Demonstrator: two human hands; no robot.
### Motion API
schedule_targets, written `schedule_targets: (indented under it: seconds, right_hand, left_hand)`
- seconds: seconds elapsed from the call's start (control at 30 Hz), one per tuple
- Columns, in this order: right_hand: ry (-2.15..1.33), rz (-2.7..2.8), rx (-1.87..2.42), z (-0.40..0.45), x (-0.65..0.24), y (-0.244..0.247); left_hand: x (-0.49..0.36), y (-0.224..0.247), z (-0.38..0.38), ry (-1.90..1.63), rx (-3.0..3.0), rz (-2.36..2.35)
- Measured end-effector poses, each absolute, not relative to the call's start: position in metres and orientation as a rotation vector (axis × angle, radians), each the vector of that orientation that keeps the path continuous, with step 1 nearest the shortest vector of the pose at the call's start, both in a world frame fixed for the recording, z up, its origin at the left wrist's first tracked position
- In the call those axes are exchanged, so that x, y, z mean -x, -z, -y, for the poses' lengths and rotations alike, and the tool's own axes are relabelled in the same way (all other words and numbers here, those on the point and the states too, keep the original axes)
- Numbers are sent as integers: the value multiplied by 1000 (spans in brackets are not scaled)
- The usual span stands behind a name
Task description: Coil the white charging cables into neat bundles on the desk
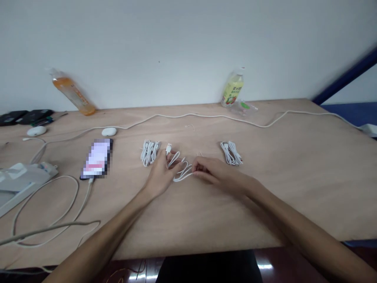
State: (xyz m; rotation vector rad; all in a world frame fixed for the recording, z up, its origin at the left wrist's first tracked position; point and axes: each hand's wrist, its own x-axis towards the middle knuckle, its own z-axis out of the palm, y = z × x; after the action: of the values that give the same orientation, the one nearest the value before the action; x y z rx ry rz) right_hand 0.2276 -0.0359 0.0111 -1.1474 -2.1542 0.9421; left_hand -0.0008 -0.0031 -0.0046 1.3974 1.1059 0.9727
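Observation:
A white USB cable (184, 173) lies in loose loops between my two hands at the middle of the table. My left hand (165, 167) is closed round its loops, with the white USB plug sticking up past the fingers. Farther right, my right hand (206, 168) pinches the same cable, palm turned inward, and its fingertips are partly hidden. Just left of my left hand rest coiled white cables (149, 152). Beyond my right hand lies another coiled white cable bundle (231, 152).
A phone (97, 159) on a charging lead lies at left, near white earbud cases (108, 131). An orange drink bottle (75, 96) and a yellow-labelled bottle (233, 89) lean by the wall. A long white cord (188, 114) crosses the back. Small wire ties (190, 126) lie mid-table.

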Motion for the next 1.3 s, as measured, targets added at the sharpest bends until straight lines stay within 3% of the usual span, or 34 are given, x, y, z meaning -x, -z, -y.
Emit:
schedule_targets:
  seconds: [0.43,0.57,0.77,1.0,1.3]
  right_hand:
    - [-1429,564,1087,29,-180,0]
    - [-1416,612,1134,30,-167,3]
    - [-990,1022,1287,24,-169,10]
    - [-1112,927,1175,24,-167,18]
    - [-942,928,1187,35,-170,9]
  left_hand:
    - [-11,-9,2,-1184,-800,-876]
    - [-13,-14,4,-1181,-691,-748]
    - [-14,-17,6,-1164,-663,-741]
    - [-12,-6,1,-1202,-843,-908]
    - [-10,-3,0,-1176,-935,-985]
